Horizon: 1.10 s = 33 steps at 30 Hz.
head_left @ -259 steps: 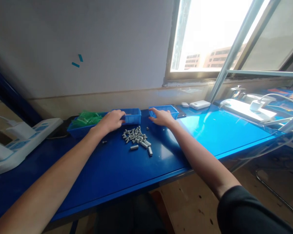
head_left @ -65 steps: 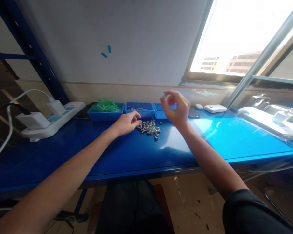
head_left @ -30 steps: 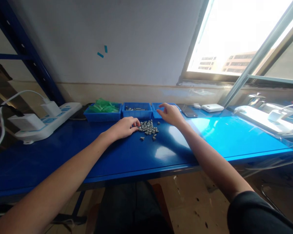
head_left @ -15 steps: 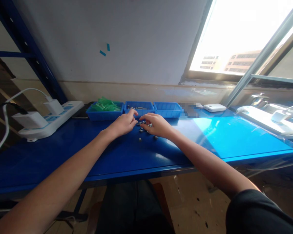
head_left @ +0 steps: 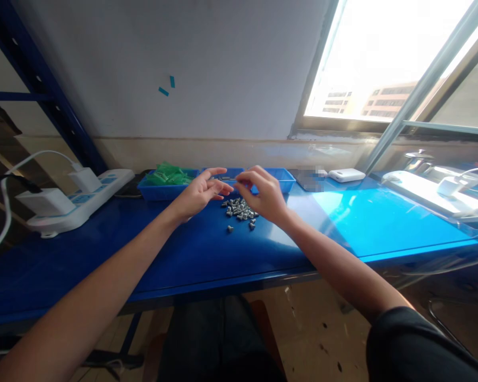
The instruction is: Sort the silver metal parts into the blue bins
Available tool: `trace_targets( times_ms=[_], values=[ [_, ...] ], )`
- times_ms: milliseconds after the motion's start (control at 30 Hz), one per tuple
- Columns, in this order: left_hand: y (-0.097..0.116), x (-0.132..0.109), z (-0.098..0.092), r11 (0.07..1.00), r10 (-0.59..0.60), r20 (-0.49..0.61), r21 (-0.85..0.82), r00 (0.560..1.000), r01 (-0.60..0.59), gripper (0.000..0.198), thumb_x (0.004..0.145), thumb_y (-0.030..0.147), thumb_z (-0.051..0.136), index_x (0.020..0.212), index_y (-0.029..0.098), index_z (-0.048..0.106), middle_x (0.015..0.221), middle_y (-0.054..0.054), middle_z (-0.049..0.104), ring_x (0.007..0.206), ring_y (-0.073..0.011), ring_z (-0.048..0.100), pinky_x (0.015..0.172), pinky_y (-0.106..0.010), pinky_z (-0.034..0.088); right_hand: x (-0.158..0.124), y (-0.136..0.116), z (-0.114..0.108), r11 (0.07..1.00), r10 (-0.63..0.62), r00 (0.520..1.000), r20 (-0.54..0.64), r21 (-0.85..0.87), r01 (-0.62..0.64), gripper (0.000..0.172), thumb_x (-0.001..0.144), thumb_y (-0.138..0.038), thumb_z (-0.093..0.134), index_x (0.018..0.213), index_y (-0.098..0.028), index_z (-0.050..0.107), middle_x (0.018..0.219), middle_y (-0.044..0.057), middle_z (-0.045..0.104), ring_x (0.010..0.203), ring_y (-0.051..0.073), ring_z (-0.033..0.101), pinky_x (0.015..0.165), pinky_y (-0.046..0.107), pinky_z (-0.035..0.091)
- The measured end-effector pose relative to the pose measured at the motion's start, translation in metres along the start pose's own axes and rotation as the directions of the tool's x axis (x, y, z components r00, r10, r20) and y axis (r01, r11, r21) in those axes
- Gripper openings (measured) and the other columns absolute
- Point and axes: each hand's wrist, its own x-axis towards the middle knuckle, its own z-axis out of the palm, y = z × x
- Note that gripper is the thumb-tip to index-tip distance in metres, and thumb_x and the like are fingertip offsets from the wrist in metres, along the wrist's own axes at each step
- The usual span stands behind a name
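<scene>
The left hand (head_left: 201, 192), fingers parted, and the right hand (head_left: 258, 190), thumb and fingertips drawn close, hover near each other above silver screws (head_left: 241, 208) heaped on a blue table (head_left: 207, 254). Whether either holds anything cannot be made out. Two screws lie loose toward the front edge; bins (head_left: 287, 184) line the back edge, the leftmost carrying green plastic (head_left: 169, 174).

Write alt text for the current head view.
A bare left hand and right hand are close together near a pile of small metal bolts on a blue table. Behind are blue bins, one heaped with green plastic pieces. A white power strip lies at picture left.
</scene>
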Motion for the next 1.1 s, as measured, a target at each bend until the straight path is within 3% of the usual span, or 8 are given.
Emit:
trace_targets(
  times_ms=[67,167,267,400,533,767,967,1100],
  values=[
    [-0.003,0.001,-0.003,0.959,0.060,0.001,0.278,0.998,-0.058,0.040,0.089,0.040,0.049,0.123,0.018,0.053,0.098,-0.008,0.068,0.093,-0.0210,0.064,0.086,-0.036,0.049,0.007,0.003,-0.019,0.995,-0.020,0.964,-0.264,-0.098,-0.006,0.018,0.094,-0.031,0.046,0.100,-0.022,0.060,0.093,0.006,0.057,0.083,0.015,0.057,0.077,0.032,0.049],
    [-0.017,0.002,-0.004,0.790,0.065,0.110,0.601,0.992,-0.119,0.030,0.085,0.036,0.052,0.107,0.019,0.065,0.101,-0.009,0.068,0.092,-0.0232,0.063,0.087,-0.036,0.047,0.015,0.027,-0.044,0.971,-0.003,0.804,-0.595,-0.194,-0.140,0.025,0.095,-0.036,0.041,0.108,-0.022,0.057,0.101,0.008,0.055,0.092,0.018,0.057,0.080,0.036,0.049],
    [-0.029,0.003,-0.002,0.724,0.000,0.176,0.679,0.984,-0.121,0.030,0.082,0.039,0.055,0.103,0.020,0.067,0.101,-0.008,0.067,0.091,-0.0242,0.063,0.082,-0.034,0.049,0.014,0.068,-0.053,0.926,0.170,0.937,-0.304,-0.277,-0.258,0.024,0.089,-0.037,0.049,0.098,-0.019,0.063,0.089,0.007,0.059,0.081,0.019,0.059,0.079,0.039,0.050],
    [-0.029,0.002,0.001,0.727,-0.045,0.163,0.682,0.986,-0.079,0.024,0.079,0.038,0.056,0.091,0.020,0.067,0.094,-0.007,0.069,0.085,-0.0236,0.063,0.074,-0.032,0.048,0.007,0.100,-0.052,0.863,0.367,0.928,-0.057,-0.351,-0.363,0.022,0.081,-0.035,0.059,0.088,-0.015,0.067,0.082,0.008,0.063,0.076,0.020,0.060,0.079,0.039,0.050],
    [-0.021,0.001,0.002,0.770,-0.080,0.163,0.636,0.983,-0.043,0.020,0.081,0.036,0.053,0.089,0.020,0.062,0.085,-0.005,0.068,0.078,-0.0221,0.063,0.070,-0.031,0.046,0.004,0.078,-0.040,0.915,0.315,0.937,-0.150,-0.214,-0.342,0.023,0.086,-0.034,0.054,0.092,-0.016,0.066,0.079,0.005,0.064,0.073,0.017,0.059,0.074,0.033,0.049],
    [-0.010,0.003,0.005,0.974,-0.023,-0.039,0.224,0.999,0.031,0.032,0.077,0.043,0.061,0.093,0.019,0.048,0.079,-0.001,0.061,0.077,-0.0174,0.061,0.072,-0.029,0.046,-0.013,0.020,0.023,0.997,0.072,0.968,0.239,0.009,-0.076,0.019,0.082,-0.025,0.062,0.100,-0.018,0.064,0.084,0.004,0.065,0.080,0.016,0.060,0.073,0.027,0.046],
    [0.001,0.002,0.008,0.998,-0.051,-0.019,-0.022,0.999,0.051,0.041,0.078,0.051,0.063,0.098,0.018,0.049,0.080,-0.001,0.063,0.077,-0.0167,0.060,0.070,-0.028,0.046,-0.011,0.001,0.017,1.000,0.003,0.999,0.050,0.031,-0.004,0.011,0.089,-0.025,0.054,0.089,-0.020,0.064,0.081,0.003,0.067,0.073,0.013,0.060,0.071,0.026,0.048],
    [0.003,-0.002,0.007,0.961,-0.029,0.049,0.277,0.998,0.014,0.038,0.081,0.050,0.058,0.102,0.018,0.057,0.085,-0.004,0.066,0.078,-0.0187,0.061,0.071,-0.030,0.045,0.005,0.015,-0.022,0.990,-0.016,0.931,-0.365,-0.135,-0.036,0.020,0.092,-0.033,0.048,0.099,-0.021,0.063,0.088,0.006,0.065,0.080,0.017,0.060,0.078,0.034,0.048]
  ],
)
